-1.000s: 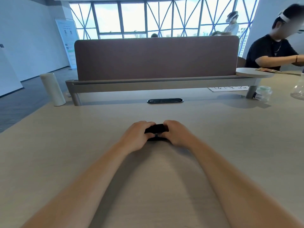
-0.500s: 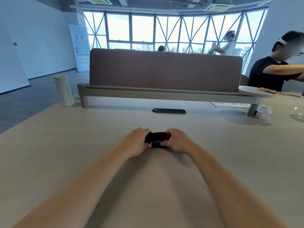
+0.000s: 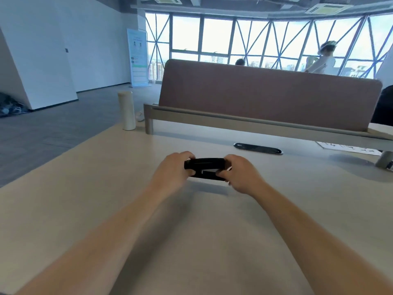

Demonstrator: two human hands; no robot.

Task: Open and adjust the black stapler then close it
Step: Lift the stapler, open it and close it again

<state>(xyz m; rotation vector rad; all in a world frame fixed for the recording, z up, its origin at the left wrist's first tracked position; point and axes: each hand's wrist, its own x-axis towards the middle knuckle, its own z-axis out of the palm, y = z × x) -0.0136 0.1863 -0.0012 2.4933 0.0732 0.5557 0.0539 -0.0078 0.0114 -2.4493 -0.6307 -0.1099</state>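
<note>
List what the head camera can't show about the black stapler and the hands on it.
- Black plastic stapler: both ends covered by the left hand and right hand; how far open is unclear.
- Staples or inner parts: too small and blurred.
- Fingertips: hidden behind the stapler.
- Underside: hidden against the beige wooden table.

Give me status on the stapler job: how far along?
Done: both hands have the black stapler, left hand on one end, right hand on the other, over the table. In hand: the top arm looks slightly parted from the base, so opening seems underway. Left: adjusting it, then closing; neither shows yet.
</note>
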